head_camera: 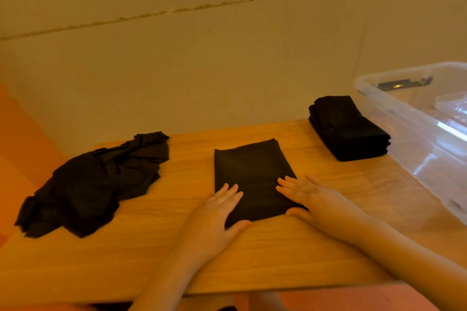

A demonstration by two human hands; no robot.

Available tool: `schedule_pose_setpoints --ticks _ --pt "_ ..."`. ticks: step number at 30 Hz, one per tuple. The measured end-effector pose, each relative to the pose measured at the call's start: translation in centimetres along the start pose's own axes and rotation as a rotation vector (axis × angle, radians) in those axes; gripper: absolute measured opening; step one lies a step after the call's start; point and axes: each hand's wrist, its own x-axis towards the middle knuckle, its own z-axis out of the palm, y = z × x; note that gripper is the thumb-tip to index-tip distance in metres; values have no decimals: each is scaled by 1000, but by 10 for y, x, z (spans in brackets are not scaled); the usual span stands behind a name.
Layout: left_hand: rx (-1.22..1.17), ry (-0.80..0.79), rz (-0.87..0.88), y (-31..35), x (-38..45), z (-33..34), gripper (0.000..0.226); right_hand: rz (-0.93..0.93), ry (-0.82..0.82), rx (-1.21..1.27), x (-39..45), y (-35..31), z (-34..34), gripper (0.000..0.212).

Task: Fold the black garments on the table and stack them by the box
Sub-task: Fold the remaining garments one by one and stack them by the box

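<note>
A black garment lies folded into a flat rectangle at the middle of the wooden table. My left hand rests flat on its near left corner, fingers straight. My right hand lies flat on its near right corner, fingers pointing left across the cloth. A stack of folded black garments sits at the back right, beside the clear plastic box. A crumpled pile of unfolded black garments lies at the left end of the table.
The clear box takes up the table's right side and holds a smaller clear container. A plain wall rises just behind the table. Orange floor shows at the left.
</note>
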Motion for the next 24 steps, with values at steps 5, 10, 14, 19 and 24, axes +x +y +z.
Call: schedule_pose_setpoints --ticks 5,10,14,19,24 --pt "-249 138 43 -8 -14 3 43 -59 78 227 -7 6 4 49" --pt "-351 156 67 -11 -17 3 44 -85 196 271 -12 9 6 39" --pt "-279 188 32 -11 -14 6 42 -44 275 309 -13 9 5 34" --pt "-452 272 -74 -11 -15 2 28 57 305 516 -16 9 3 30" --pt "-321 417 -32 -7 -18 8 21 49 286 667 -18 10 1 27"
